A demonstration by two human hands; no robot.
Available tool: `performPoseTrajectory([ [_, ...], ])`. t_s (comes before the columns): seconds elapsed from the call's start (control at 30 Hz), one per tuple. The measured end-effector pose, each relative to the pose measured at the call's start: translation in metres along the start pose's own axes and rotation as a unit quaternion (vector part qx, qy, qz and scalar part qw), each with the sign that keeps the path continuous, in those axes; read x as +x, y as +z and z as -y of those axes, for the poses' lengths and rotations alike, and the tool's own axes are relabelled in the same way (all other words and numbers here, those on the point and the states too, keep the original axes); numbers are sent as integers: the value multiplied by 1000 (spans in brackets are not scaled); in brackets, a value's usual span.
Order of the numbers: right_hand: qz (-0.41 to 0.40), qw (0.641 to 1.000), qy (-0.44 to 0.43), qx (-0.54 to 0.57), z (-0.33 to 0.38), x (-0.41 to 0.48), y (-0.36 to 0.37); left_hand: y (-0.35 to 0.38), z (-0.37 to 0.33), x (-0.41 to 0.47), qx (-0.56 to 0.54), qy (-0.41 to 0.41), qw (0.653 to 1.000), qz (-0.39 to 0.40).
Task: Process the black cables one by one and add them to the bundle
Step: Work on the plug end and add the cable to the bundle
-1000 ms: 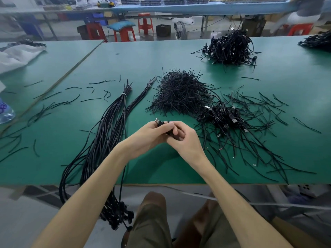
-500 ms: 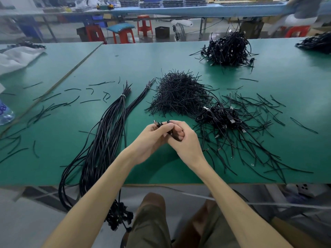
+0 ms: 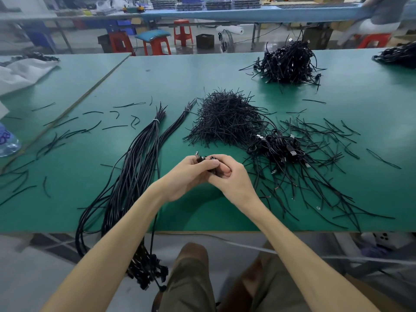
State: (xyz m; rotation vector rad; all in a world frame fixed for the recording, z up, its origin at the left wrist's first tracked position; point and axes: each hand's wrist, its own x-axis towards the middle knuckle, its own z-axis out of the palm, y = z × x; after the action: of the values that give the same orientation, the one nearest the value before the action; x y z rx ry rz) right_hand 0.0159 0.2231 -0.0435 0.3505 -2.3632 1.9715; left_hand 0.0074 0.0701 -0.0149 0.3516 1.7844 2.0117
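Nothing much has moved: our left grip and right grip still pinch one coiled black cable, not yet ready for the long tied black cable bundle.

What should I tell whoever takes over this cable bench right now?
The left grip and right grip together hold one black cable above the table, mostly hidden by fingers.
Done: the tied bundle lies at left, trailing over the near edge.
Left: this cable, then the coiled pile at right and another pile farther back.
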Motion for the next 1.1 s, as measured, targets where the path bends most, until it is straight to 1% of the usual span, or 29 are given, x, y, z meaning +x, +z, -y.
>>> performPoseTrajectory([
  [0.07,-16,1000,-9,-2,0,-1,1,-2,2,-1,-14,6,1000,6],
  [0.17,-49,998,-30,-7,1,-2,2,2,8,0,-27,25,999,-7],
  [0.3,-83,996,-36,-16,1,-2,2,12,14,4,-45,54,996,-50],
  [0.37,-102,992,-53,-47,0,-2,2,13,15,4,-57,61,993,-77],
  [0.43,-107,989,-62,-76,-1,-1,1,13,15,4,-37,61,992,-103],
  [0.57,-70,987,-56,-130,-4,2,3,6,17,0,39,41,988,-145],
  [0.7,-45,977,-68,-198,-8,1,5,-2,15,-4,97,26,978,-180],
  [0.83,-10,969,-70,-236,-9,0,6,-15,9,-11,86,18,977,-196],
  [0.97,25,957,-68,-280,-8,0,6,-23,7,-18,105,-7,978,-182],
  [1.1,42,951,-73,-297,-6,-3,6,-25,9,-19,116,-9,978,-175],
])
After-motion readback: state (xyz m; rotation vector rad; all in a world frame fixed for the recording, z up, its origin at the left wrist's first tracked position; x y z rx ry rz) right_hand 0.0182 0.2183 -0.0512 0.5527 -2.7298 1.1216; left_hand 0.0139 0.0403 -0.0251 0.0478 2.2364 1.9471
